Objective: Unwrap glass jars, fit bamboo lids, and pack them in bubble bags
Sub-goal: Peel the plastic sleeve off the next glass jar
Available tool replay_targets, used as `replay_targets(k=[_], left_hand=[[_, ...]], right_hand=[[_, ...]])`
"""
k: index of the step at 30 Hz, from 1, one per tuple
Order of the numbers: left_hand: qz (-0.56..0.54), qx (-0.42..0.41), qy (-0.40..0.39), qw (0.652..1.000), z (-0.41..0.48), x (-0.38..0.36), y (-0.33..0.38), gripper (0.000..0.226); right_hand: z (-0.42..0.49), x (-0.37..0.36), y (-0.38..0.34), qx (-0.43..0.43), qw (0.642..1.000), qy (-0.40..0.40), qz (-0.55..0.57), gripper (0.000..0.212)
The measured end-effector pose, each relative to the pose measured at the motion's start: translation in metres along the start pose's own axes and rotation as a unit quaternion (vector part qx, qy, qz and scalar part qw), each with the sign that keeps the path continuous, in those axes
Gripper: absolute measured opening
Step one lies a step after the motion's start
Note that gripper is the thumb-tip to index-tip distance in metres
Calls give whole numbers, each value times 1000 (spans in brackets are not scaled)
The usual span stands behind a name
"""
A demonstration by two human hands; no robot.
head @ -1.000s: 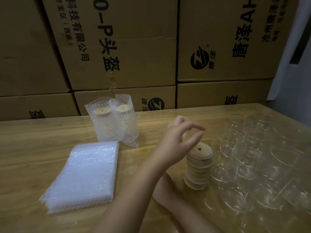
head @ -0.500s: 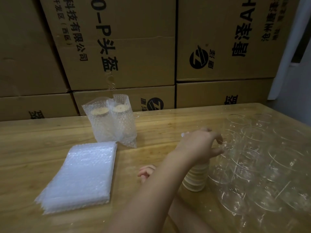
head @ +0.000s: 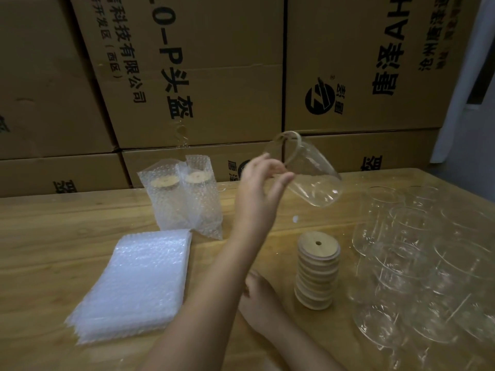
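Head view shows a clear, bare glass jar [head: 313, 180] held in the air over the middle of the pale wooden table [head: 53, 236]. It is tilted, mouth up and away, base toward the right edge. The left hand [head: 261, 188] grasps it by the wall just below the rim, fingers over the top and thumb underneath.

Smooth thin glass like that looks slippery, rigid and easy to chip. A fuller wrap around the body seems safer than a pinch near the lip, and it wants setting down gently.

Below it stands a stack of round bamboo lids with centre holes [head: 317, 271]. A crowd of more clear glass jars [head: 417, 263] fills the right edge.

The right hand [head: 258, 293] rests on the table near the front edge, and I cannot tell how its fingers lie.

Flat bubble bags [head: 139, 282] are piled toward the near-left corner. Two lidded jars already in bubble bags [head: 184, 194] stand by the far edge, and brown cardboard boxes [head: 214, 76] are stacked behind.
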State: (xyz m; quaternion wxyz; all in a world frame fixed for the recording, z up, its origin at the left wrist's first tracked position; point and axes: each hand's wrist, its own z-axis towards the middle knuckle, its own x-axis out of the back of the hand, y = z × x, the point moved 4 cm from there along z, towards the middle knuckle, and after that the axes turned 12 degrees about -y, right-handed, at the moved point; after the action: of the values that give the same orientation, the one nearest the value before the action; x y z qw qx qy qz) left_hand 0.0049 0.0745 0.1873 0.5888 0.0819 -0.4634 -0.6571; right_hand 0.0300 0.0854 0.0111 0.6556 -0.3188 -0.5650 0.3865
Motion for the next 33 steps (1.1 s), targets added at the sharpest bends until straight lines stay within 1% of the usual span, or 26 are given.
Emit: replay_targets(k=[3, 4, 5, 7, 8, 9, 10, 12, 13, 15, 16, 18, 19, 20, 22, 25, 26, 28, 30, 31, 33], left_hand=[[-63, -4, 82, 995, -11, 43, -15, 15], [-71, 6, 107, 992, -17, 52, -21, 15], [-79, 16, 131, 988, -24, 60, -26, 15], [-116, 44, 171, 977, -38, 75, -40, 15], [-138, 56, 181, 972, -44, 81, -48, 16], [-160, 65, 184, 968, -49, 84, -57, 17], [-179, 71, 179, 965, -53, 84, -67, 15], [-222, 101, 162, 956, -59, 78, -87, 11], [-248, 126, 155, 948, -62, 72, -96, 18], [-291, 178, 143, 929, -68, 55, -114, 32], [-299, 197, 137, 924, -72, 47, -120, 39], [-302, 213, 122, 921, -79, 32, -130, 57], [-303, 216, 107, 922, -84, 24, -133, 65], [-297, 222, 90, 924, -89, 15, -135, 67], [-288, 241, 66, 924, -101, -3, -138, 63], [-353, 261, 45, 897, -113, -28, -142, 69], [-375, 262, 49, 888, -114, -31, -142, 64], [-399, 266, 78, 874, -115, -30, -142, 45], [-414, 259, 107, 866, -115, -23, -144, 33], [-423, 258, 120, 861, -115, -19, -146, 33], [-434, 264, 131, 851, -115, -12, -151, 58]], right_hand=[[2, -2, 3, -17, 999, 13, 37, 21], [3, -1, 4, -31, 995, 26, 88, 20], [4, 2, 5, -36, 984, 46, 168, 20], [4, 10, 6, -40, 937, 91, 334, 17], [2, 14, 5, -33, 920, 106, 377, 16], [0, 16, 5, -22, 913, 110, 392, 20], [-1, 17, 5, -8, 917, 101, 386, 33], [-2, 13, 3, 12, 939, 69, 336, 74], [-3, 9, 0, 25, 952, 46, 301, 86], [-5, 1, -4, 40, 966, 20, 255, 83], [-4, 0, -5, 48, 965, 19, 256, 82], [-3, 3, -6, 48, 959, 35, 277, 82], [-2, 4, -5, 47, 956, 53, 284, 78], [-1, 6, -4, 47, 954, 74, 286, 71], [0, 10, 0, 43, 952, 122, 278, 64], [-1, 13, 5, 41, 955, 169, 241, 64], [-2, 12, 4, 42, 957, 170, 230, 64], [-3, 11, 2, 44, 967, 162, 193, 60], [-5, 10, -4, 55, 980, 158, 109, 59], [-6, 9, -8, 69, 984, 154, 60, 62], [-8, 7, -17, 109, 984, 139, -24, 63]])
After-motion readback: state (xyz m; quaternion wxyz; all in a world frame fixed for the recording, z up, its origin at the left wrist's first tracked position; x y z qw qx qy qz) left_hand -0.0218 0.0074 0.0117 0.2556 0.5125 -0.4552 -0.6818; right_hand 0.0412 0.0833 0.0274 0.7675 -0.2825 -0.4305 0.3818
